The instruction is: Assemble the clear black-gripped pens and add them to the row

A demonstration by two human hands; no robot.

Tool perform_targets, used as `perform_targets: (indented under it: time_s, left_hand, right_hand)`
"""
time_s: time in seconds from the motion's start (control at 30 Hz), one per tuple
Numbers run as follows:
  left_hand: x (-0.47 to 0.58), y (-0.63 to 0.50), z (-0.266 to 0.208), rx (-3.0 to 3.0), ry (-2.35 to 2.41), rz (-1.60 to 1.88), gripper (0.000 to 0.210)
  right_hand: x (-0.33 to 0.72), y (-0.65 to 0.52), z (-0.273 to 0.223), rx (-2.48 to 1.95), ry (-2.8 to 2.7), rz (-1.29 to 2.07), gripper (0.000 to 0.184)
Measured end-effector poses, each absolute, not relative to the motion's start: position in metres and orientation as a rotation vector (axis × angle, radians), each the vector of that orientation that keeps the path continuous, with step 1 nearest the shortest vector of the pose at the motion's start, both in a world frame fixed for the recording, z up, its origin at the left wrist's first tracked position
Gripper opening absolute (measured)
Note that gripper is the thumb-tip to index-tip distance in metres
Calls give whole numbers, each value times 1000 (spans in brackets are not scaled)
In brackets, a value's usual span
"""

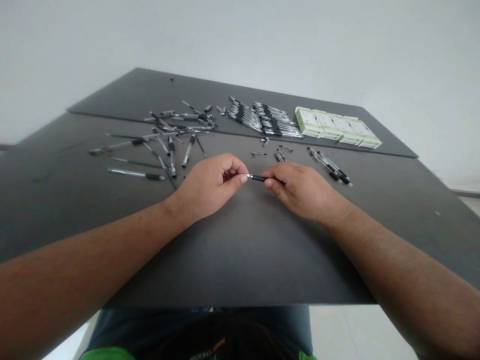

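Observation:
Above the middle of the grey table, both hands hold one pen (pixel 256 177) level between them. My left hand (pixel 213 184) pinches its silvery tip end with thumb and forefinger. On the other end, my right hand (pixel 302 190) grips near the black rubber sleeve, hiding the rest of the barrel. Left of my left hand lies a loose heap of pen parts, with clear barrels (pixel 129 173) and thin refills (pixel 137 162). Just beyond my right hand are a few small clear caps (pixel 280 155). A few pens (pixel 330 166) rest to its right.
Two neat stacks of pens, a left one (pixel 244 115) and a right one (pixel 277 120), lie at the back. Beside them several white and green boxes (pixel 337 127) stand in a row. The table's front edge (pixel 240 304) runs close to my lap.

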State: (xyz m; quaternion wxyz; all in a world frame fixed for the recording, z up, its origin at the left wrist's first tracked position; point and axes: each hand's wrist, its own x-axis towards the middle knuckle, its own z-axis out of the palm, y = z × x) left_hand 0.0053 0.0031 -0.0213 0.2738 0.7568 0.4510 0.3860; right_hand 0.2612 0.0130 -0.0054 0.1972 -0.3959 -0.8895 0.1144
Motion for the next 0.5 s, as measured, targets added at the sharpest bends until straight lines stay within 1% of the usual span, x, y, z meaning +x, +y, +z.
perform_targets:
  time_s: [0.07,0.17,0.3,0.33,0.43,0.5]
  left_hand:
    - [6,3,-21,2038,1209,1028,8]
    - [6,3,-21,2037,1222,1013,8]
    - [5,3,-21,2051,1213,1025,9]
    - [5,2,-21,2059,1210,1027,10]
    - [5,2,-19,2087,1225,1013,12]
    - [5,2,-19,2102,1234,1004,12]
  right_hand:
    - [261,13,-5,-1079,-2494,329,21]
    - [261,12,-4,-1113,-2440,332,10]
    - [262,13,-2,-1162,-2438,320,7]
    - [263,13,-2,-1148,-2467,318,8]
    - [264,14,-3,-1077,-2532,305,21]
    - [263,14,-3,-1055,-2509,303,23]
